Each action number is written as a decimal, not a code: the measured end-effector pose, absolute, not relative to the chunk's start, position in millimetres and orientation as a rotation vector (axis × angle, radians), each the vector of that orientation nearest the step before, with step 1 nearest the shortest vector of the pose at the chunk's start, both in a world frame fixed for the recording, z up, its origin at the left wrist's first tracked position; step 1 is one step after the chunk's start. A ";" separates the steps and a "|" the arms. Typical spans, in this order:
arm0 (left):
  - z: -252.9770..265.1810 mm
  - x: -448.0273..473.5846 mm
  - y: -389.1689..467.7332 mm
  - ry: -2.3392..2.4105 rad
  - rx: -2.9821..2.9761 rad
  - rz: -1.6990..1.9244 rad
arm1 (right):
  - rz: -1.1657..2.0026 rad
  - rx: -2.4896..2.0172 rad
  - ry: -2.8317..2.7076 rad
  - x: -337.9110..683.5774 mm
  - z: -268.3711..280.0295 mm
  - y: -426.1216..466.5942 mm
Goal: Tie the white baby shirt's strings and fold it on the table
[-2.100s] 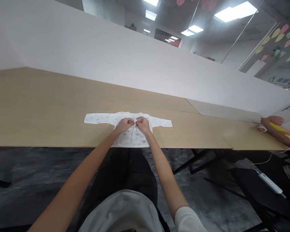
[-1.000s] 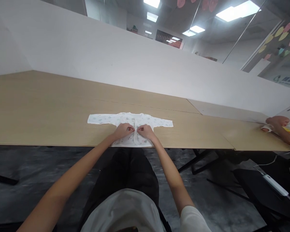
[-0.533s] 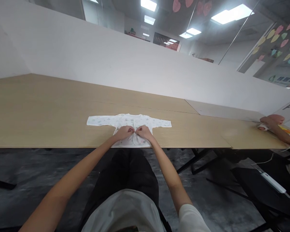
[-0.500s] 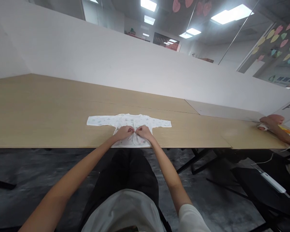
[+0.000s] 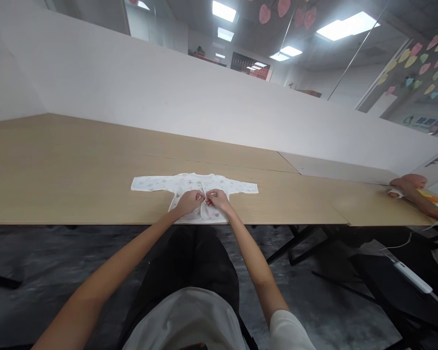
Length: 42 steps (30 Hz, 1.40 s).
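Note:
A small white baby shirt (image 5: 188, 182) with a faint print lies spread on the table, its sleeves stretched out to both sides and its hem along the front edge. My left hand (image 5: 190, 200) is closed in a pinch on the cloth near the front opening. Close beside it, my right hand (image 5: 216, 199) pinches the other side of the opening. The fingertips of both hands almost meet over the middle of the shirt. Whatever fastener lies between them is too small to make out.
The light wood table (image 5: 76, 165) runs along a white partition (image 5: 149, 87) with glass above. At the far right, a doll (image 5: 418, 187) is on the table. A white power strip (image 5: 412, 277) rests on a black chair (image 5: 383, 287) below.
Both hands stay at the shirt's front opening with only slight finger movement. The fingertips look a little further apart. The shirt keeps its place.

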<state>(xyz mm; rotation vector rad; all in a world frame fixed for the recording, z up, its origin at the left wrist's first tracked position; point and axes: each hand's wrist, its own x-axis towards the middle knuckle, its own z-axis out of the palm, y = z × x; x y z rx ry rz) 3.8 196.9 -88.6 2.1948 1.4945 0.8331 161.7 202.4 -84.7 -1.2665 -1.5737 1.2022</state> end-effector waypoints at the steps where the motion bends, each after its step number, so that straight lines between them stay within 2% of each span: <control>1: -88.6 5.2 195.4 1.519 2.251 0.842 | 1.219 -1.259 -1.546 161.2 -85.2 202.9; 6: -88.8 10.3 190.1 1.638 2.505 0.795 | 1.251 -1.278 -1.466 159.4 -89.1 206.8; 12: -95.9 6.3 194.1 1.521 2.456 0.850 | 1.222 -1.258 -1.524 159.3 -90.4 212.6; 19: -89.9 1.9 197.5 1.463 2.405 0.837 | 0.864 -1.489 -1.857 168.8 -80.1 211.9; 26: -86.1 -4.5 261.4 1.722 2.160 0.914 | 0.333 -1.968 -2.050 157.1 -57.3 242.5; 33: -96.0 15.8 289.3 2.028 2.011 0.761 | 0.193 -1.995 -2.319 117.3 -51.2 271.7; 37: -100.2 14.0 286.2 1.996 2.067 0.777 | 0.071 -1.968 -2.362 115.4 -55.6 270.5; 42: -101.6 11.8 287.1 1.977 2.044 0.800 | 0.133 -1.968 -2.388 114.9 -53.3 275.9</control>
